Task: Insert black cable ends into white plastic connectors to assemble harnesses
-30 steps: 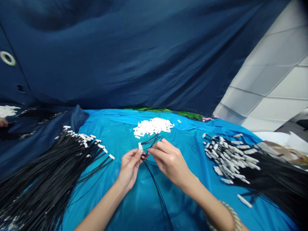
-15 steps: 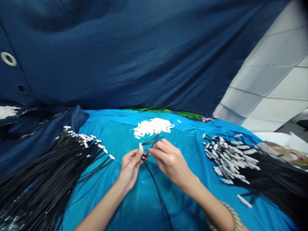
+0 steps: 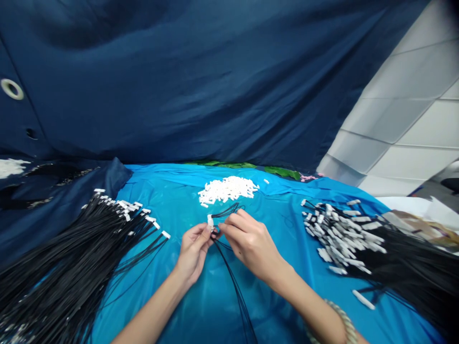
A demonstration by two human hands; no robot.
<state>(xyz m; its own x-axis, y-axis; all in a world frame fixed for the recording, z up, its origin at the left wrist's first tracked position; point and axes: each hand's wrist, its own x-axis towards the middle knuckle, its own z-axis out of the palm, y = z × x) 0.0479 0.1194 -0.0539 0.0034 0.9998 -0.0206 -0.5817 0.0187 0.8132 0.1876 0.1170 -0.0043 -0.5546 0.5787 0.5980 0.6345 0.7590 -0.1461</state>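
Observation:
Between thumb and fingers, my left hand (image 3: 195, 246) pinches a small white plastic connector housing (image 3: 210, 220), held upright above the blue cloth. Several thin black wires (image 3: 226, 210) run from its right side, loop and pass behind my other hand. My right hand (image 3: 247, 239) is closed in a pinch on a black wire close to the connector; the fingertips partly hide the wire's end. More black wires (image 3: 236, 286) hang from below my left fingers toward the front edge of the view. Beyond the hands lies a pile of loose white connector housings (image 3: 229, 188).
On the left spreads a large bundle of black wires (image 3: 71, 258) with white connectors at the ends. Another bundle with white connectors (image 3: 340, 234) lies on the right. Blue cloth (image 3: 279, 306) covers the work surface, and a dark blue curtain (image 3: 201, 86) hangs behind it.
My right hand has shifted slightly left, bringing its fingertips closer to the connector. My left hand keeps the connector in nearly the same place.

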